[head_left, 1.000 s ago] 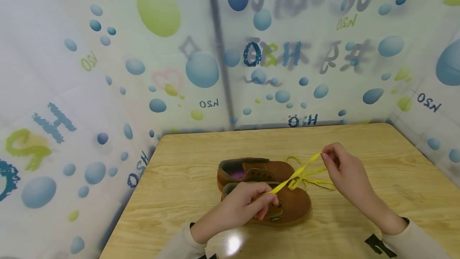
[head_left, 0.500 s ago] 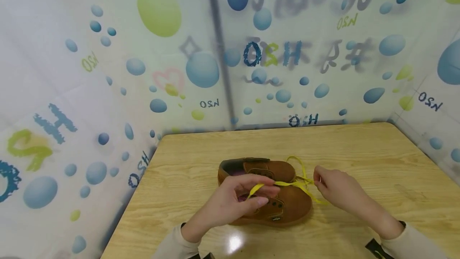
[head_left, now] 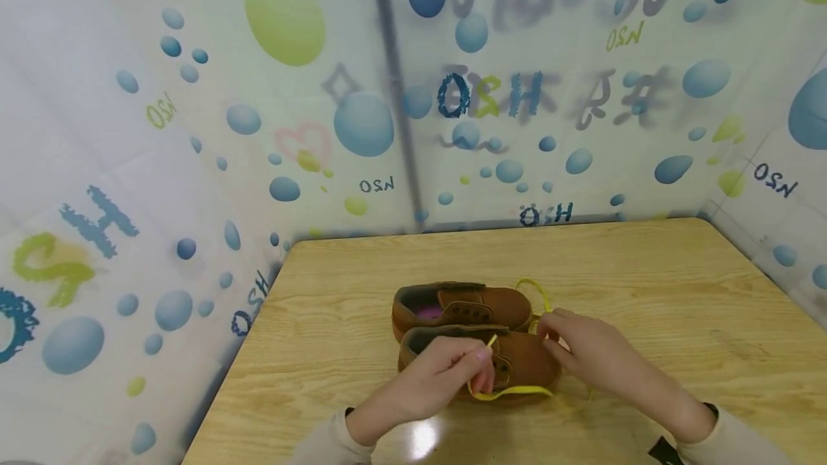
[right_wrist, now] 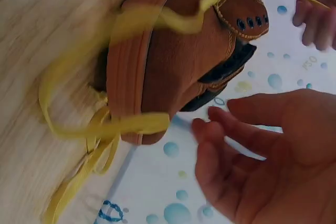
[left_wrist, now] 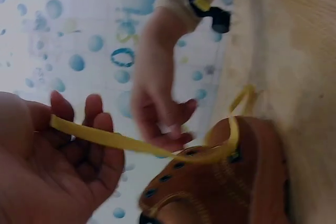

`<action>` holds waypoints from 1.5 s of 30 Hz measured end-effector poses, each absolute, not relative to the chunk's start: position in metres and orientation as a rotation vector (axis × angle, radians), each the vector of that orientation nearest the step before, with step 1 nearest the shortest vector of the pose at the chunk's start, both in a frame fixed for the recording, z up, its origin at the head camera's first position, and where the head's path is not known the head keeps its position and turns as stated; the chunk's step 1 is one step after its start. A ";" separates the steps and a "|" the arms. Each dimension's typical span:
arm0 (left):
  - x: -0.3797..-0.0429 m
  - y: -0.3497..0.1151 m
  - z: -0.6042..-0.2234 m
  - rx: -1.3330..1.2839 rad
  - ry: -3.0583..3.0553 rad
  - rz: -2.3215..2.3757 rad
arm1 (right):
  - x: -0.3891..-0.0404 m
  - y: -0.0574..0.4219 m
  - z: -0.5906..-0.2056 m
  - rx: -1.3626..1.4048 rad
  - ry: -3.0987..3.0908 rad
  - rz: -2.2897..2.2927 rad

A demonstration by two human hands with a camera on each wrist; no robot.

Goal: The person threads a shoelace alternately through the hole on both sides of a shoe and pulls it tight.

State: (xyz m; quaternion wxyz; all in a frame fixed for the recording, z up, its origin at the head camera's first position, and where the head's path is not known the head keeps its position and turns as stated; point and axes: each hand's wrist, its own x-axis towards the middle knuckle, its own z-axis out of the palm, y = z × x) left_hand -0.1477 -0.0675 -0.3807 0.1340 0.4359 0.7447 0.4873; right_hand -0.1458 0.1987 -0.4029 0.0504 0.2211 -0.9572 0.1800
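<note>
Above the near shoe [head_left: 525,359], the left hand [head_left: 429,382] pinches the yellow lace [left_wrist: 114,139], seemingly to steer its end, slack running along that shoe's near side, while the right hand [head_left: 594,350], loosely curled, apparently empty, hovers by the toe.

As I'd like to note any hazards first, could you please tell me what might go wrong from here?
The left hand pinches the yellow lace close to its tip, so it might slip free. The lace sags loosely beside the near shoe, so it could twist or snag. More yellow lacing lies on the table nearby, and the two might tangle.
</note>
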 end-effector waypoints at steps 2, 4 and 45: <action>-0.143 -0.062 -0.389 1.178 2.230 1.240 | -0.146 0.193 -0.404 0.723 -2.863 0.623; -0.139 -0.055 -0.398 1.115 2.327 1.063 | -0.146 0.188 -0.406 0.804 -2.842 0.692; -0.121 -0.007 -0.426 0.949 3.427 -0.401 | -0.159 0.183 -0.423 1.173 -2.822 1.319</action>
